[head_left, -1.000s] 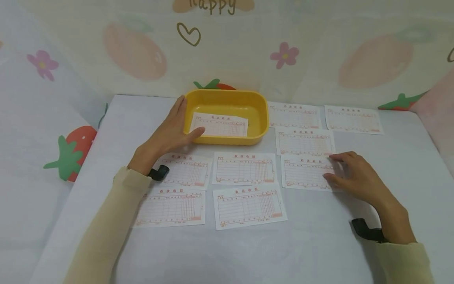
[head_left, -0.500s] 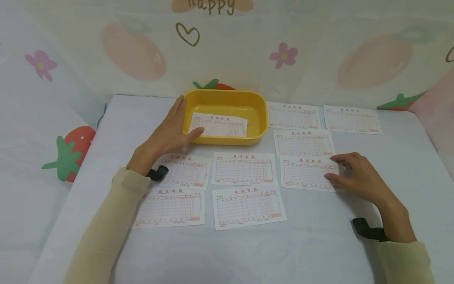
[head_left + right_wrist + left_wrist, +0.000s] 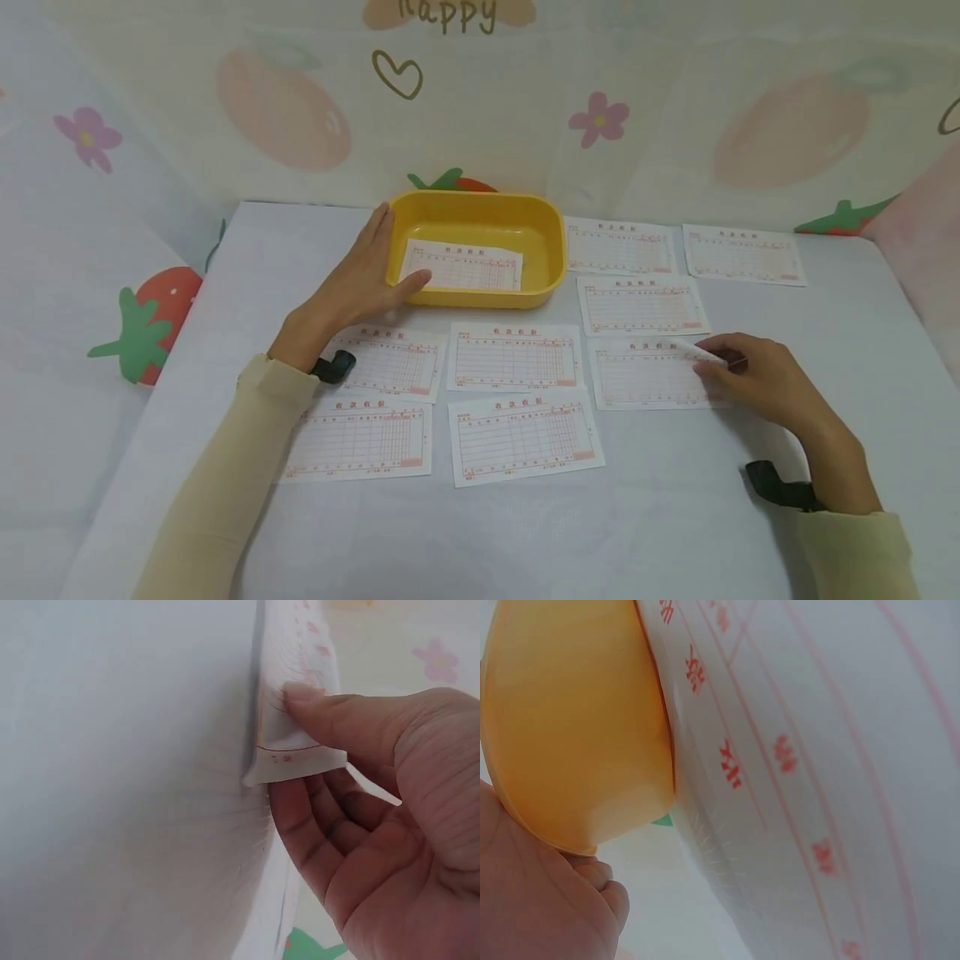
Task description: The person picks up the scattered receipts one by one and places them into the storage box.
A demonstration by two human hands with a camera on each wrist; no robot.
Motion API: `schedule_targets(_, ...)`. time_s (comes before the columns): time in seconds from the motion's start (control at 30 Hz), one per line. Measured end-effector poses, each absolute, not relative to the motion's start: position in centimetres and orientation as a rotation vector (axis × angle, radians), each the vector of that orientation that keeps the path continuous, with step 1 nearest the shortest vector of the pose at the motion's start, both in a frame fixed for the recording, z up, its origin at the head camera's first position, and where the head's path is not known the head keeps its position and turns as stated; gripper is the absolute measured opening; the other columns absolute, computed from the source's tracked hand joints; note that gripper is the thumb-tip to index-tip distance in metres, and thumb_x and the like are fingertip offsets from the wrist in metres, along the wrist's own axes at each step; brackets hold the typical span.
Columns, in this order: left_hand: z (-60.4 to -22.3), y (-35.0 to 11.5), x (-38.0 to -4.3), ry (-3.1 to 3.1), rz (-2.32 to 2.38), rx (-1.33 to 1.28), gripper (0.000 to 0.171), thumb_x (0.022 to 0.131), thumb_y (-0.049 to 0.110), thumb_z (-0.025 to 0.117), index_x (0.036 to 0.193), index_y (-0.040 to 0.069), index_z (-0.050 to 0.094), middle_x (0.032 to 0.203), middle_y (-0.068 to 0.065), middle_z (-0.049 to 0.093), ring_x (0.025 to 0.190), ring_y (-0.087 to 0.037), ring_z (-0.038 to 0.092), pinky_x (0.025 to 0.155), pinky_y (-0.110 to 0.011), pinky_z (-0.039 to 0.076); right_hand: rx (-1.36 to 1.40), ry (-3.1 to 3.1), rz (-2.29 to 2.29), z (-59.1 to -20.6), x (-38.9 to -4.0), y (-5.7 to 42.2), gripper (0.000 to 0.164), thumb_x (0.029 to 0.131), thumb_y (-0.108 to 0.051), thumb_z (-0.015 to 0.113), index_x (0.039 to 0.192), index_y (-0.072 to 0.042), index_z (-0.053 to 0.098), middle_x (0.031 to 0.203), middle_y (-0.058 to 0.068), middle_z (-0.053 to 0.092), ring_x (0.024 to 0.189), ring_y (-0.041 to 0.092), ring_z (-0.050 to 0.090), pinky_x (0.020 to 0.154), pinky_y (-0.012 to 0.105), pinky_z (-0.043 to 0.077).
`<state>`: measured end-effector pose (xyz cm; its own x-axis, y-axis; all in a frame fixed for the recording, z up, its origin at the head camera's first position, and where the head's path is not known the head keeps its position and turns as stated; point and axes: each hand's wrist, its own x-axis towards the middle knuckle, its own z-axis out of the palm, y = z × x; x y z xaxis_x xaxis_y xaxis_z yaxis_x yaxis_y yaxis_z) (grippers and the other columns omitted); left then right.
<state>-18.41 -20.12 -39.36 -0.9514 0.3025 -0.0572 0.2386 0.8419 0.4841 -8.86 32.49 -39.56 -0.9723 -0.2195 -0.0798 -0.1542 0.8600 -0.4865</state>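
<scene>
My left hand (image 3: 351,279) holds the left end of a yellow plastic box (image 3: 551,287), its thumb over the front rim and its fingers along the left side. One printed receipt slip (image 3: 465,265) lies inside. At the right, my right hand (image 3: 765,379) pinches the right edge of another receipt (image 3: 645,375), whose upper right corner is curled up off the table. The right wrist view shows that receipt (image 3: 296,735) between the thumb and the fingers. In the left wrist view the box's wall (image 3: 577,712) stands beside my hand (image 3: 540,877).
Several more receipts lie flat on the white table (image 3: 525,542): two front ones (image 3: 528,437), two in the middle row (image 3: 516,358), and others to the box's right (image 3: 641,306). A patterned cloth (image 3: 480,108) hangs behind the table.
My right thumb and fingers have closed on the receipt's right edge and curled its corner upward. That receipt has shifted slightly toward me. My left hand stays on the box.
</scene>
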Motion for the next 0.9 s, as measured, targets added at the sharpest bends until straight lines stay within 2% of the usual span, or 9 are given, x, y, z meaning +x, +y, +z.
schedule_targets(0.37,-39.3,-20.2,-18.2,2.884,0.738,0.430,0.112,0.099,0.067,0.050,0.169,0.006,-0.012,0.180,-0.011,-0.013,0.169,-0.032,-0.002,0.137,-0.053,0.012,-0.191,2.842,-0.868,-38.6,-9.0,32.9,0.033,0.097,-0.030,0.080,0.120,-0.007,0.076,0.111,0.013,0.074,0.082,0.004,0.066,0.070,0.014,0.048)
schedule_targets(0.67,-39.2,-20.2,-18.2,2.880,0.728,0.414,0.111,0.099,0.067,0.049,0.169,0.007,-0.013,0.180,-0.009,-0.015,0.169,-0.031,-0.002,0.137,-0.053,0.011,-0.077,2.810,-1.027,-38.2,-8.9,32.5,0.033,0.094,-0.035,0.082,0.115,-0.009,0.076,0.088,-0.009,0.069,0.078,0.006,0.056,0.061,0.023,0.042)
schedule_targets(0.77,-39.3,-20.3,-18.3,2.877,0.726,0.408,0.112,0.099,0.067,0.049,0.169,0.007,-0.014,0.180,-0.009,-0.016,0.169,-0.031,-0.002,0.137,-0.053,0.011,-0.058,2.792,-1.083,-38.2,-9.0,32.6,0.033,0.096,-0.034,0.080,0.116,-0.008,0.077,0.088,-0.018,0.070,0.080,0.004,0.058,0.064,0.019,0.046)
schedule_targets(0.9,-39.4,-20.3,-18.4,2.879,0.729,0.417,0.112,0.099,0.068,0.049,0.169,0.008,-0.014,0.180,-0.009,-0.016,0.169,-0.031,-0.002,0.137,-0.053,0.012,-0.052,2.749,-1.171,-38.0,-9.0,32.6,0.035,0.099,-0.030,0.077,0.121,-0.003,0.076,0.091,-0.022,0.072,0.080,0.001,0.063,0.070,0.015,0.053)
